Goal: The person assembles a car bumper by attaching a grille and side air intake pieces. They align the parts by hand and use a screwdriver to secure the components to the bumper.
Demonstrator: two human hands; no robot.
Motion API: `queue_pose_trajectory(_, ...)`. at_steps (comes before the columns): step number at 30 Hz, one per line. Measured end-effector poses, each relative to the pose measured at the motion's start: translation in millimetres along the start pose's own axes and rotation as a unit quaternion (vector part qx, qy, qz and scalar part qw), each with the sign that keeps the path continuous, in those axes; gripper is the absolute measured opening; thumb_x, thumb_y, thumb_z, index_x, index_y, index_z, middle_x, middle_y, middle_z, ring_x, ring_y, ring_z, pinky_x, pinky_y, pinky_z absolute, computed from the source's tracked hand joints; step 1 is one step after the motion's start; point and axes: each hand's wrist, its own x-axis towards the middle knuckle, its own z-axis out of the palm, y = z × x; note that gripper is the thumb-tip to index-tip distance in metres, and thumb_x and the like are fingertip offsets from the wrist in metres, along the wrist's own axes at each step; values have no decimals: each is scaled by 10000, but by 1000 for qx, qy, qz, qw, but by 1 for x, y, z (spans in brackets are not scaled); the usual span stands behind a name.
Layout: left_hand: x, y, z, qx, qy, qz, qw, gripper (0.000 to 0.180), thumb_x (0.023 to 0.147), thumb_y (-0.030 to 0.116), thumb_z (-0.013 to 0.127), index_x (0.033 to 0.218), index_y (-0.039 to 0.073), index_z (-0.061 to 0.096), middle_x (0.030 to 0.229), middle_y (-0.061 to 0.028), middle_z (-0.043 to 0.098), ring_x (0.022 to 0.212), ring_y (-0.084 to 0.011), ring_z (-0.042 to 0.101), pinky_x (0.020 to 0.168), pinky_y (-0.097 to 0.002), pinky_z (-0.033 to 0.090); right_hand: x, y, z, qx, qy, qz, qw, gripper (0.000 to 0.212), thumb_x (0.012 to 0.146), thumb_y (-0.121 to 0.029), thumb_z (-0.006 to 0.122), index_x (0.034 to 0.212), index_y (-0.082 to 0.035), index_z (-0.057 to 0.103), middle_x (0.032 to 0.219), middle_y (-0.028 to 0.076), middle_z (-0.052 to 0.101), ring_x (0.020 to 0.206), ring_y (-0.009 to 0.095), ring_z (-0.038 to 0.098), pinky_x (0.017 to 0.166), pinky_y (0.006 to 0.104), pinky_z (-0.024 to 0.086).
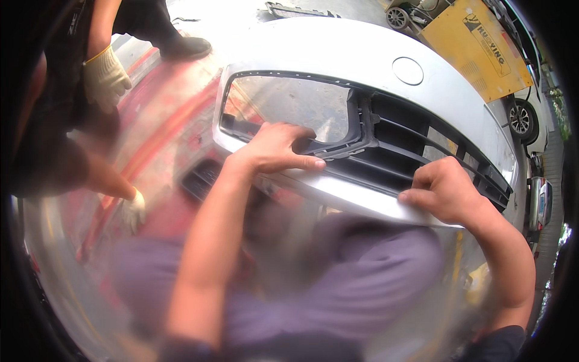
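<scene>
A big white car bumper (356,48) is being seen across the middle and upper right of the frame, with a black grille (395,131) in it. In the middle, the black rim (344,147) of its big hole is being touched by the left hand (274,148), with the thumb spread away from the bent fingers. Right of the middle, the bumper's bottom edge is being touched by the right hand (443,190), with the fingers curled in; whether anything is being pinched cannot be told. At the left, white gloves (107,78) are being worn by another person (60,130). A yellow box (446,48) is being seen at the upper right.
</scene>
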Motion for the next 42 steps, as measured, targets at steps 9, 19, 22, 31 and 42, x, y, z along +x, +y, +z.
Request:
queue_pose_trajectory(9,11,5,2,12,9,-2,1000,1009,626,741,852,1291,-9,731,1200,-247,750,1178,-413,699,1044,-462,530,-2,14,16,114,39,32,992,331,809,-225,927,748,33,728,636,143,650,567,193,554,581,377,491)
queue_pose_trajectory(19,5,-8,11,41,71,22,996,929,666,739,808,1271,34,756,1196,-220,759,1153,-382,707,1044,-459,516,27,-59,-15,2,535,-484,693,383,1006,-384,731,1206,-58,722,1087,133,648,937,294,637,769,388,534)
queue_pose_trajectory(22,3,-9,12,31,73,5,997,943,657,725,814,1288,27,747,1204,-229,757,1158,-386,711,1045,-459,522,52,-31,16,-99,500,-478,716,497,985,-356,739,1406,-116,626,1297,130,578,1121,310,599,955,425,496)
queue_pose_trajectory(31,15,-1,8,32,24,-21,999,929,675,681,851,1324,27,731,1256,-210,752,1203,-378,698,1076,-450,522,48,-4,10,-13,357,-440,824,510,970,-208,737,1457,-162,591,1258,142,611,1115,347,610,977,461,492)
queue_pose_trajectory(42,30,23,18,-29,31,46,998,913,807,583,798,1472,-8,589,1457,-266,616,1344,-436,593,1149,-507,458,-73,148,46,100,501,-81,856,182,1028,-147,669,1092,17,712,995,145,712,892,257,699,804,345,555)
